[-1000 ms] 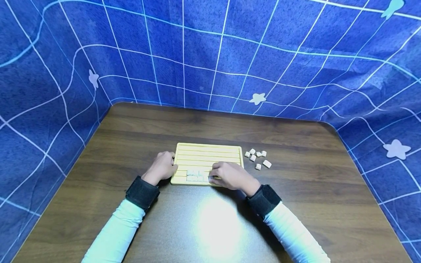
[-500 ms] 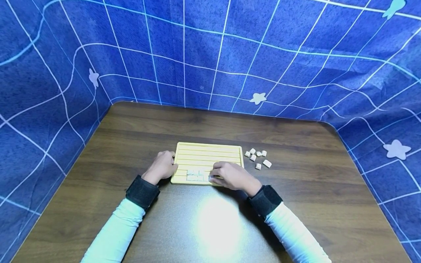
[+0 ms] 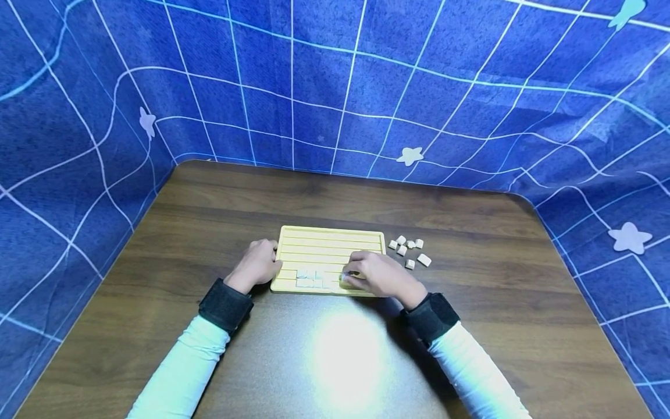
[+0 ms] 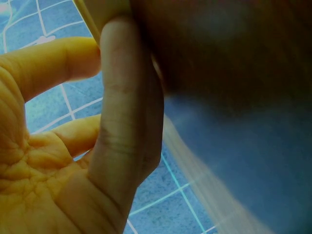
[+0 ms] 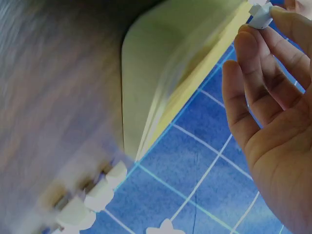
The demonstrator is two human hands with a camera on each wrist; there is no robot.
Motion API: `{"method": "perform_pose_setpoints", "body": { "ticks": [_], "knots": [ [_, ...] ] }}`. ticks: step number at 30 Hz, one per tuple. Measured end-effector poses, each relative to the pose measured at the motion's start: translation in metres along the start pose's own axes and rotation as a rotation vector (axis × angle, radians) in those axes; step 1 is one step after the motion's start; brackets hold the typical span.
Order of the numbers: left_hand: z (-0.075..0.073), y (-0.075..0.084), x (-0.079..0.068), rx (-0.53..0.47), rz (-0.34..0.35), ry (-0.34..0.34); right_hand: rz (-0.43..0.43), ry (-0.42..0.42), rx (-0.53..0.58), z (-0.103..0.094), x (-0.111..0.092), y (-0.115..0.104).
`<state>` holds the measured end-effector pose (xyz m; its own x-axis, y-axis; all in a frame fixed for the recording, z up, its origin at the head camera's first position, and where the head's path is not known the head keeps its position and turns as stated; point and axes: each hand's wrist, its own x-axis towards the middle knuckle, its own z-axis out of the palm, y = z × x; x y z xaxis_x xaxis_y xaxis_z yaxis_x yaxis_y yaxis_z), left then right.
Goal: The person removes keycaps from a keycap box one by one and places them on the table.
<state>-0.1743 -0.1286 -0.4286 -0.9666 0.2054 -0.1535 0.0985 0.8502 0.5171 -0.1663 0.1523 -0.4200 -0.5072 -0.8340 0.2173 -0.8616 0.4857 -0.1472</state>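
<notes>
A pale yellow ridged tray (image 3: 324,237) lies on the wooden table. At its left edge my left hand (image 3: 255,265) pinches the rim; in the left wrist view the tray's corner (image 4: 105,10) shows at the fingertips. Several whitish blocks (image 3: 310,279) sit in two short rows at the tray's near left. Over the tray's near right part is my right hand (image 3: 381,272). In the right wrist view, its thumb and fingers pinch a small white block (image 5: 261,15).
Several loose white blocks (image 3: 410,244) lie on the table (image 3: 471,262) just right of the tray. A blue curtain (image 3: 314,81) with white lines and stars stands behind the table and along its sides.
My right hand has shifted slightly to the right and lifted a little, baring the right end of the near row of blocks. The left hand keeps its place at the tray's edge.
</notes>
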Motion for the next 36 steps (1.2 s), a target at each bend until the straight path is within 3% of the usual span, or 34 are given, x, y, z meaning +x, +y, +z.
{"method": "perform_pose_setpoints", "body": {
  "ticks": [11,18,36],
  "knots": [
    [0.002,-0.001,-0.001,-0.004,-0.021,-0.002,0.078,0.014,0.005,-0.012,-0.02,0.019],
    [0.001,-0.002,-0.001,-0.009,-0.009,0.012,0.158,0.053,0.008,-0.023,-0.041,0.038],
    [0.001,-0.001,-0.001,-0.011,-0.023,-0.004,0.25,0.126,-0.017,-0.04,-0.091,0.071]
  ]
}}
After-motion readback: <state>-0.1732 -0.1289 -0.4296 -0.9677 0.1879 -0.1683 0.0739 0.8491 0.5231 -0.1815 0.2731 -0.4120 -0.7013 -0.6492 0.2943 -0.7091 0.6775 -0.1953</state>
